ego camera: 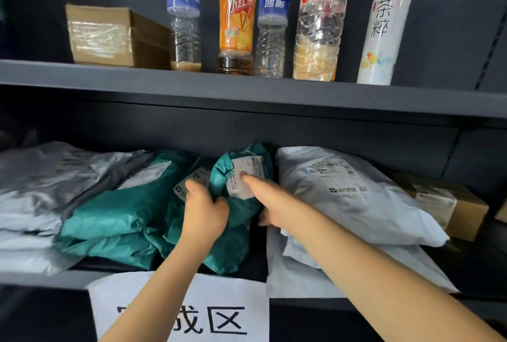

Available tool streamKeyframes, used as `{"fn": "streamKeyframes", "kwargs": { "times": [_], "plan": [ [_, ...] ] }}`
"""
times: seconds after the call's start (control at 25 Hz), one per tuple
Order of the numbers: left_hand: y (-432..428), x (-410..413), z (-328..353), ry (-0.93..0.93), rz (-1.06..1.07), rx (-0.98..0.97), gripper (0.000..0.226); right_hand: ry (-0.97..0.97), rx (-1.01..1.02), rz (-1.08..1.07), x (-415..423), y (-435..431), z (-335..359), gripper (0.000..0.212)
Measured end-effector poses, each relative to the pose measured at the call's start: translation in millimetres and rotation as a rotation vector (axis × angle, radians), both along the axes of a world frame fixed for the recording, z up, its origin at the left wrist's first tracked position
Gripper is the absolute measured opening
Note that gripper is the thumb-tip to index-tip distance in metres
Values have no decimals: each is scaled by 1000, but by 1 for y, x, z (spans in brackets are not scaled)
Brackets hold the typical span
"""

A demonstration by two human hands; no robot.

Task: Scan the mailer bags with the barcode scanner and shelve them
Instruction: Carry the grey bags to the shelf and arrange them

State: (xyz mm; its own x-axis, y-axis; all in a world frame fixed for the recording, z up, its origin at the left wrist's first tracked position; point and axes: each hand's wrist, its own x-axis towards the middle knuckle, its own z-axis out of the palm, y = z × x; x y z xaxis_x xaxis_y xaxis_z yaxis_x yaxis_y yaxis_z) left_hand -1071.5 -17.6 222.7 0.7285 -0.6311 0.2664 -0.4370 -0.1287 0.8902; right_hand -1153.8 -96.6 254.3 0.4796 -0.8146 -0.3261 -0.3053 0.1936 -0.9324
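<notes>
A small teal mailer bag (241, 174) with a white label stands tilted on the lower shelf between other bags. My left hand (204, 210) grips its lower left edge. My right hand (267, 201) lies against its right side, the index finger stretched onto the label and the thumb under the bag. To its left lie more teal mailer bags (120, 212) and grey mailer bags (41, 188). A large white mailer bag (354, 199) rests to the right. No barcode scanner is in view.
The upper shelf (247, 91) carries a taped cardboard box (109, 36) and several drink bottles (237, 17). A small brown box (452, 207) sits at the lower shelf's far right. A white paper sign (233, 314) with black characters hangs on the lower shelf's front edge.
</notes>
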Motion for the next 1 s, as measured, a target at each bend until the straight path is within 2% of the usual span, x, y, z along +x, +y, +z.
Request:
{"fn": "streamKeyframes", "kwargs": {
  "times": [0.08, 0.12, 0.24, 0.36, 0.44, 0.52, 0.6, 0.68, 0.76, 0.88, 1.0],
  "plan": [
    [9, 6, 1, -232, 47, 265, 58, -80, 265, -52, 12, -1, -4, 82],
    [12, 12, 2, -313, 53, 405, 74, -131, 315, -59, 14, 0, -7, 82],
    [14, 29, 4, -261, -43, 634, 98, -215, 293, -62, 18, -1, -22, 80],
    [14, 29, -1, -343, 17, 706, 109, -250, 297, -103, 19, -7, -29, 80],
    [10, 32, -2, -207, -17, 611, 117, -265, 285, -127, 19, -13, -26, 70],
    [7, 43, -4, 76, -100, 420, 123, -298, 260, -142, 19, -16, -16, 57],
    [11, 51, -5, 362, -158, 187, 98, -307, 253, -104, 19, -17, -3, 45],
    [13, 50, -6, 580, -229, 36, 72, -243, 179, -71, 19, -19, 11, 33],
    [8, 49, -6, 614, -291, -45, 67, -163, 82, 1, 19, -17, 22, 21],
    [-1, 51, -3, 646, -356, -205, 61, -128, 46, 11, 30, -12, 28, 17],
    [-2, 57, 3, 761, -389, -272, 63, -198, 65, -95, 44, -16, 16, 43]
  ]
}}
